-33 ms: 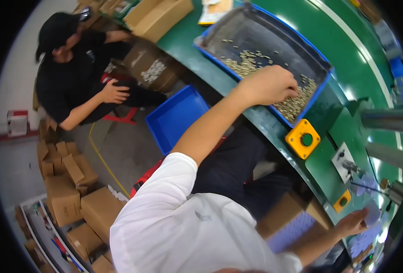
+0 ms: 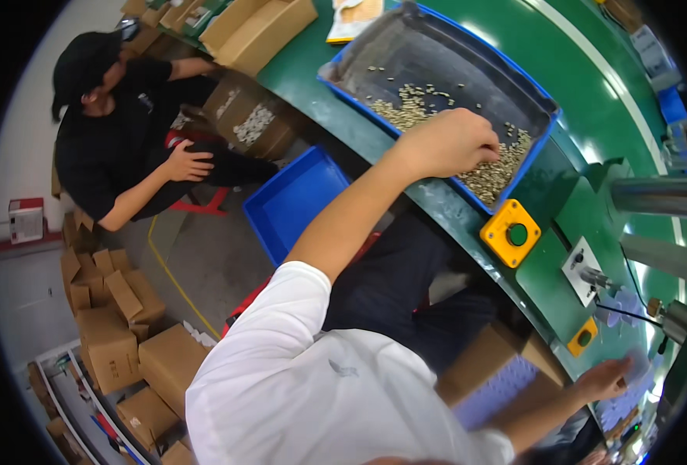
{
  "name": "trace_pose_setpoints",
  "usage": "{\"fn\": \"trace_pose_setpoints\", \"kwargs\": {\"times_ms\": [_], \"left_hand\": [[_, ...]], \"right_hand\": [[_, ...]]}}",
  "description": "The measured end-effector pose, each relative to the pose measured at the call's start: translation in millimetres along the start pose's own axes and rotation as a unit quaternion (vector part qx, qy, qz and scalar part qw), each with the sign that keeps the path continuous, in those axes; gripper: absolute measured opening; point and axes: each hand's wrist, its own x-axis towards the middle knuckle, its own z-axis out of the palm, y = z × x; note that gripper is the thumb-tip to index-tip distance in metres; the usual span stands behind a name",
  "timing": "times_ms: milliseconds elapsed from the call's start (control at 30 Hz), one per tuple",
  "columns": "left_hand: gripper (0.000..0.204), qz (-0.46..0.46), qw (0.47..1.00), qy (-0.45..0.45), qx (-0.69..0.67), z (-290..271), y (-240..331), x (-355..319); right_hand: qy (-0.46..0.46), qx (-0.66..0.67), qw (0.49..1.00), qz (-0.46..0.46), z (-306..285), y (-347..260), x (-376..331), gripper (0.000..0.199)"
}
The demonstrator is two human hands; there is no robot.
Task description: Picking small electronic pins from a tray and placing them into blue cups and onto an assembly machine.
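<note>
My left hand (image 2: 448, 143) reaches over the near side of a blue-rimmed tray (image 2: 467, 54). Its fingers are curled together down at a heap of small brass-coloured metal parts (image 2: 487, 184); whatever lies between the fingertips is hidden. At the lower right, my right hand (image 2: 601, 380) grips a pale, translucent round plastic piece (image 2: 636, 366) by its edge. More lilac plastic pieces (image 2: 616, 411) lie on the bench beside that hand. A metal fixture (image 2: 592, 277) stands beyond it.
Yellow button boxes, one with a green button (image 2: 517, 235), another smaller (image 2: 583, 337), sit along the bench edge. Metal columns (image 2: 654, 198) stand at right. A carton of lilac pieces (image 2: 506, 391) and a blue bin (image 2: 289, 198) are below. A seated co-worker (image 2: 119, 132) is at left.
The whole view has shifted slightly. My right hand's plastic piece has tilted a little; my left hand stays at the metal parts in the tray.
</note>
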Motion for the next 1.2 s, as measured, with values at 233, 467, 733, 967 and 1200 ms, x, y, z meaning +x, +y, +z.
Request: {"fn": "trace_pose_setpoints", "kwargs": {"times_ms": [233,467,733,967,1200], "left_hand": [[0.013,0.046,0.997,0.026,-0.048,14,8,6],[0.018,0.046,0.999,0.017,-0.010,-2,-11,11],[0.016,0.009,0.999,-0.013,-0.045,19,27,12],[0.014,0.036,0.999,0.015,-0.026,9,34,10],[0.013,0.022,0.999,0.011,-0.020,10,27,10]], "right_hand": [[-0.026,-0.393,0.918,-0.051,-111,50,112,0.039],[-0.264,-0.520,0.812,-0.018,-43,181,191,0.040],[-0.356,-0.478,0.802,0.041,-32,158,170,0.043],[-0.330,-0.404,0.853,0.025,-45,111,108,0.046],[-0.116,-0.387,0.914,0.024,-49,49,31,0.056]]}}
